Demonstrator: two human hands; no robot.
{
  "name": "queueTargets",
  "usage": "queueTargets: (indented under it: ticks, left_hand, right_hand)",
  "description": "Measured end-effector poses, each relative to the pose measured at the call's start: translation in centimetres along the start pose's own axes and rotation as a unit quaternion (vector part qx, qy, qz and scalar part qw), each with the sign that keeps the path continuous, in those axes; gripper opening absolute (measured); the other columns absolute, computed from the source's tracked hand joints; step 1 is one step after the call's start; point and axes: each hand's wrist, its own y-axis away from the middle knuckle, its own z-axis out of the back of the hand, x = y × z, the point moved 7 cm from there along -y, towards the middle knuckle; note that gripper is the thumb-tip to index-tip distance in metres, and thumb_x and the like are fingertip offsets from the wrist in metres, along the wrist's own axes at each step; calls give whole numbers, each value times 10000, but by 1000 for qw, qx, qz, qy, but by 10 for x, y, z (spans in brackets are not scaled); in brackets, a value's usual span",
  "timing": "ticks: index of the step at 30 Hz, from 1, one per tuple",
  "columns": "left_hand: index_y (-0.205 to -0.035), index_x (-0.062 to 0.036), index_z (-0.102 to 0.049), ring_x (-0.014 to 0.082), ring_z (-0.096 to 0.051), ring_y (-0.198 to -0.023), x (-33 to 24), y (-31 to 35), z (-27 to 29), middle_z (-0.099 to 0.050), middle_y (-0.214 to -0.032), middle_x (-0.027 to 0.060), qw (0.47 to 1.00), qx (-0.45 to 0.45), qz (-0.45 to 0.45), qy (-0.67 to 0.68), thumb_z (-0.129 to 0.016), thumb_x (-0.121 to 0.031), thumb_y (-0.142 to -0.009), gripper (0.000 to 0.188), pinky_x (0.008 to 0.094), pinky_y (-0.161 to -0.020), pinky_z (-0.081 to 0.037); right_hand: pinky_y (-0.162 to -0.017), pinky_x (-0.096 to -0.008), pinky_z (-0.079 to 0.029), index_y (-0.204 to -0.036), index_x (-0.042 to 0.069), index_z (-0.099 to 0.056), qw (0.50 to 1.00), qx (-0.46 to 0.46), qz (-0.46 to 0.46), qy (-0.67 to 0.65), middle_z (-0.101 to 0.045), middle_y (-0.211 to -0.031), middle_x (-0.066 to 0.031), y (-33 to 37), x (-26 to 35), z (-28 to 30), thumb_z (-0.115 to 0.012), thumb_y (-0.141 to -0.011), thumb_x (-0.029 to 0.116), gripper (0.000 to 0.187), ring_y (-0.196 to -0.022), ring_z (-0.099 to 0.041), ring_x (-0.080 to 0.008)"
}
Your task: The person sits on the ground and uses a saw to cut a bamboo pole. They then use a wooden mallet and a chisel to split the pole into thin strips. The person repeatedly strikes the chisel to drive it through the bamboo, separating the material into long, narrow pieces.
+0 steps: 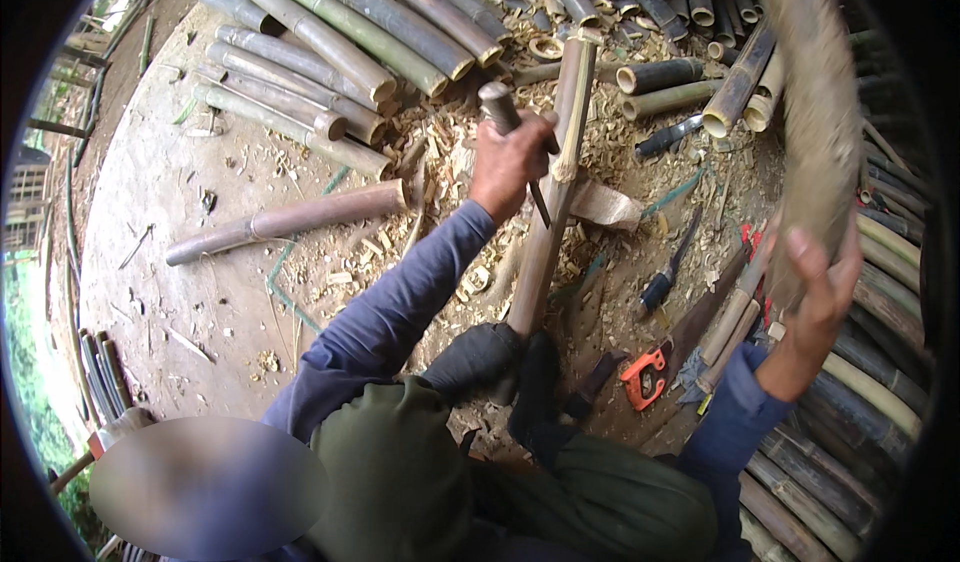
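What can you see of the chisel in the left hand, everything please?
The chisel has a thick, round, greyish-brown handle with a wider end, and a narrow, dark blade that looks like metal. The left hand grips it, hiding its middle. It slants in the picture from upper left to lower right, its tip at the bamboo pole; whether it has cut in is unclear.

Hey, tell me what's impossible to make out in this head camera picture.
All in the head view:
Wooden club in the right hand: surface smeared by motion blur.
Chisel: middle covered by the left hand.
Bamboo tube under the chisel: near end hidden by dark footwear.
Bamboo stacked at right: some outer ends lost at the dark fisheye rim.
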Motion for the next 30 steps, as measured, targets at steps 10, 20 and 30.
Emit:
queueTargets:
  ticks: [10,20,30]
  left_hand:
    - [-728,28,-668,101,-550,-533,6,4,-37,-629,-610,45,968,37,-117,-221,-739,-210,-920,314,331,-512,-460]
    - [-715,38,-665,130,-557,-509,3,7,-38,-624,-591,72,953,25,-118,-276,-723,-233,-914,341,354,-518,-470]
    - [-706,-93,-597,94,-378,-434,20,-16,46,-487,-565,-12,992,-40,90,74,-661,-230,-909,253,275,-430,-309]
  right_hand:
    - [-954,-369,-544,-1426,9,-526,899,251,149,325,-680,-1241,-177,-64,15,-121,-782,-797,228,713,-1039,-696,-248]
    - [-1023,-371,-496,-1440,-40,-507,907,298,58,292,-673,-1256,-223,-58,-7,-121,-808,-729,261,829,-1128,-677,-318]
    - [-988,-374,-495,-1380,-84,-513,983,180,-24,-3,-627,-1262,-200,-26,-45,-77,-757,-778,275,742,-1142,-629,-251]
